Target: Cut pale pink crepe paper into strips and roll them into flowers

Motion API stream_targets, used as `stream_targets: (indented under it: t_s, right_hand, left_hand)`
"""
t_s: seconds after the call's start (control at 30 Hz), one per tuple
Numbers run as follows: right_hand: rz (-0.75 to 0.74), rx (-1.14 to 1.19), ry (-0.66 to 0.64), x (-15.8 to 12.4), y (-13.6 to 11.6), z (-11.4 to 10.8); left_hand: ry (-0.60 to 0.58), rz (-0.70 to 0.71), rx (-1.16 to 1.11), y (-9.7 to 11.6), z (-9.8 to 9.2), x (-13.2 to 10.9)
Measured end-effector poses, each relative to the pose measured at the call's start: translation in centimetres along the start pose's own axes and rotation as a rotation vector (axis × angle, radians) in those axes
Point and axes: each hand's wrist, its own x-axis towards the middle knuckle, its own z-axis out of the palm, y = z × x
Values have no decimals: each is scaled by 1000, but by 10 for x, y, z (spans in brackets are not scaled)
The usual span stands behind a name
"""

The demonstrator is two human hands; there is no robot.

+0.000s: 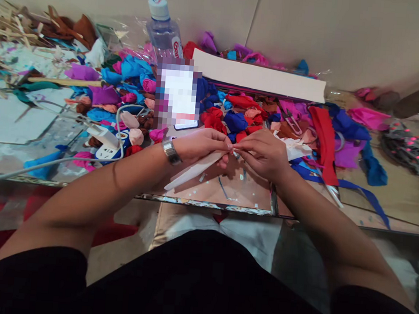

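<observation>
Both hands meet over the front of the table. My left hand (210, 145), with a metal watch at the wrist, is closed on a long pale paper strip (196, 170), whose free end hangs down toward the table edge. The fingertips of my right hand (262, 151) are pinched together at the strip's upper end, touching my left fingertips. What the right fingers pinch is too small to name. Behind the hands lie red and blue crepe paper pieces (236, 122). A white piece of paper (297, 149) is just right of my right hand.
A lit phone (180, 94) leans before a clear bottle (164, 37). A power strip with a white charger (105, 139) and cable is at left. Scissors (291, 120), red strips (324, 144) and a blue ribbon (366, 193) lie right. A long cream board (255, 76) is behind.
</observation>
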Motion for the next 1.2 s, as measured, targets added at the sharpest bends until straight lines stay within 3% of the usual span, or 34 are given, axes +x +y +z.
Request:
stream_targets:
  t_s: [0.13,0.27,0.33,0.43,0.6,0.83,1.07,1.2]
  right_hand:
    - [92,-29,3,-2,-1,1]
    - [145,-12,-25,-2,-2,2]
    - [183,28,-44,-2,-3,3]
    - [267,100,-84,-1,-5,3]
    - [380,175,-160,1,-8,5]
    - [359,136,-134,0,-2,7]
    - [269,35,-142,0,-2,3]
    - [233,77,-155,-1,-1,2]
  left_hand:
    - [96,196,351,1,-1,-1]
    - [315,399,943,-3,2,-2]
    - [337,457,1168,-7,5,-2]
    - [292,495,1302,-10,7,-1]
    - [310,474,1304,-12,8,-1]
    - [389,371,1182,-15,3,2]
    - [208,262,937,-7,2,-1]
    - [188,243,890,-6,0,0]
